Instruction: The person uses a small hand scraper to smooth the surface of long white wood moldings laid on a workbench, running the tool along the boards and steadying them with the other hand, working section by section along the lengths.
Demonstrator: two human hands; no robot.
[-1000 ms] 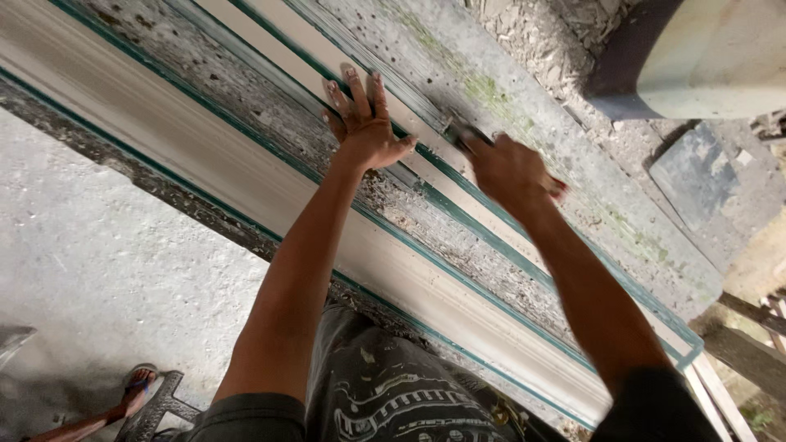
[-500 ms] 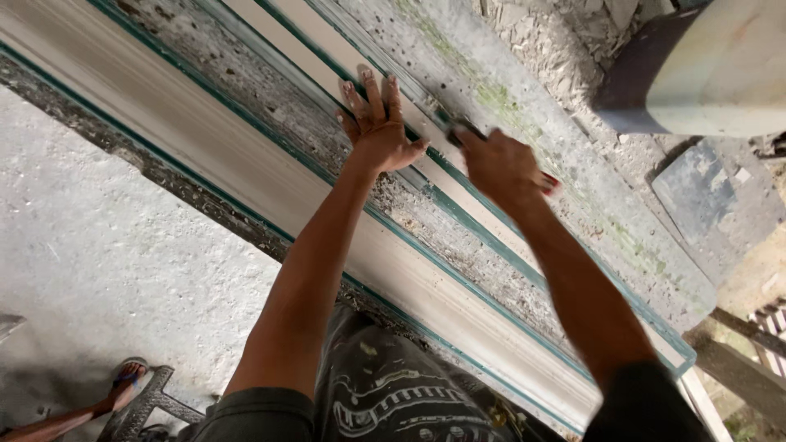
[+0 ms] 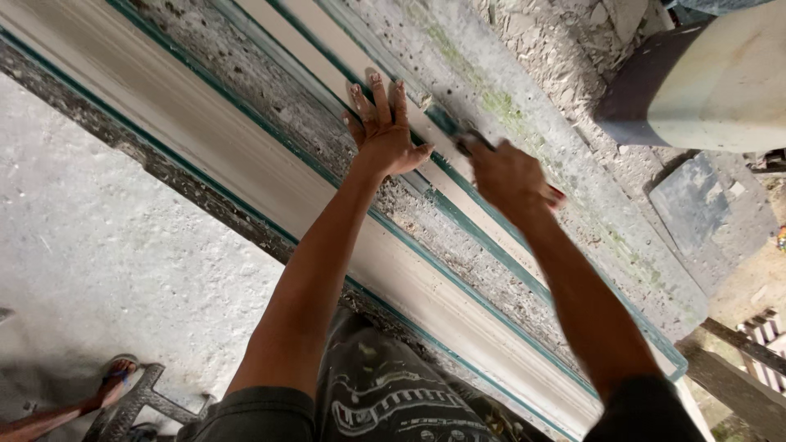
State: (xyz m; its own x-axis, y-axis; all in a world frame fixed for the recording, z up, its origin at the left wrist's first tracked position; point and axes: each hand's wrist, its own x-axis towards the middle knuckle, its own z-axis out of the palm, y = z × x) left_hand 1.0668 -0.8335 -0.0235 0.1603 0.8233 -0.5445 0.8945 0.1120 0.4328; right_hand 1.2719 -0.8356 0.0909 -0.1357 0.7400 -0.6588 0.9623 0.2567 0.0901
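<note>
right hand (image 3: pixel 509 173) fisted on small scraper tool (image 3: pixel 458 135), blade tip just beyond knuckles, touching pale moulding strip (image 3: pixel 327 49). left hand (image 3: pixel 383 131) flat, fingers spread, pressed on strip just beside blade. strip long axis runs diagonally past both hands.

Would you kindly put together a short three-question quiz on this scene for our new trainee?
1. True or false: the left hand lies flat, fingers spread, on the long pale moulded strip with green edge lines.
2. Which hand grips the dark-bladed tool with a reddish handle? A) left B) right C) both
3. Fill in: at the lower left, beside the grey metal stand, a ____ in a sandal shows.

Key
1. True.
2. B: the right hand is closed round the handle, the blade pointing up along the strip.
3. Foot.
</note>
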